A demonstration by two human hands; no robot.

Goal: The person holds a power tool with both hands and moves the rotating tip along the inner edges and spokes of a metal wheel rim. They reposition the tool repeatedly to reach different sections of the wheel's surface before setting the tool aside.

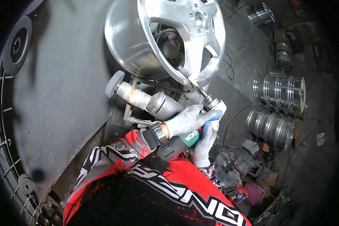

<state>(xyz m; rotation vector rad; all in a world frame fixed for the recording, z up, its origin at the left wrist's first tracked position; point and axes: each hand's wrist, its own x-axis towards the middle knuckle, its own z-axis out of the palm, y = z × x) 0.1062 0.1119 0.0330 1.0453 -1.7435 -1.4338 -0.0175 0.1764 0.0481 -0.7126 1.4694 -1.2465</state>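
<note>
Left hand: the gloved left hand [190, 121] is closed over the front part of a green-and-black power tool [177, 145]; a wristwatch [158, 132] sits at its cuff.
Right hand: the gloved right hand [204, 148], blue on its inner side, is curled round the same tool from the other side.
Power tool: lies across the front of the wearer's red-and-black shirt [184, 180], its metal shaft [206, 95] pointing to the lower edge of a silver wheel [194, 41]; contact at the tip cannot be told.
Wheel: tilted, spokes facing right, its support largely hidden.
Grey machine: a cylindrical machine [165, 106] with a round disc [115, 83] at one end, just beside the wheel's lower edge.
Floor: two rows of rims [280, 92] lie on the floor [235, 88], well right of the wheel.
</note>
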